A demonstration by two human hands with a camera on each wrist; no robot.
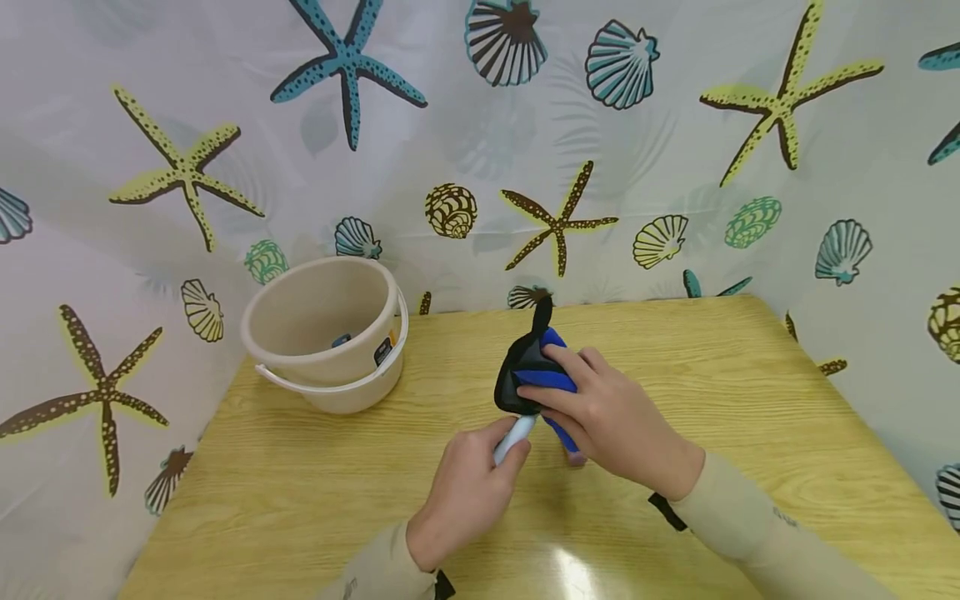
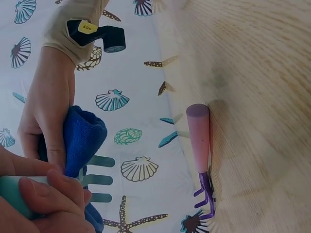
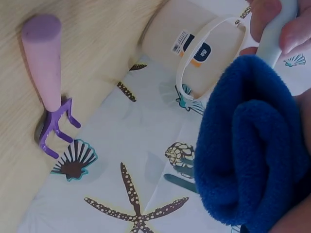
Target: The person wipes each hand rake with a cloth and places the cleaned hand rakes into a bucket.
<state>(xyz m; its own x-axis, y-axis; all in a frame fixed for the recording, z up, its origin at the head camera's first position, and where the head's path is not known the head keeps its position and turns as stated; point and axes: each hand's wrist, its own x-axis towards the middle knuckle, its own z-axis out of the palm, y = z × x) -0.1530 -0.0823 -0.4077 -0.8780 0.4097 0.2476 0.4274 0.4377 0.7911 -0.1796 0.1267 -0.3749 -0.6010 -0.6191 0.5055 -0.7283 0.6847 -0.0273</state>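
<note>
My left hand grips the pale blue-green handle of a small hand rake, its fingers curled round it. Teal tines stick out past a folded cloth in the left wrist view. That cloth is fluffy blue, with a black side and a black strip upward in the head view. With my right hand I hold the cloth around the rake's head, fingers spread over its folds. A second hand rake, with a pink handle and purple tines, lies on the table, mostly hidden below the cloth in the head view.
A cream bucket with a white handle stands at the back left of the wooden table; something small and blue shows inside it. A white curtain printed with shells and starfish hangs behind the table and along both sides.
</note>
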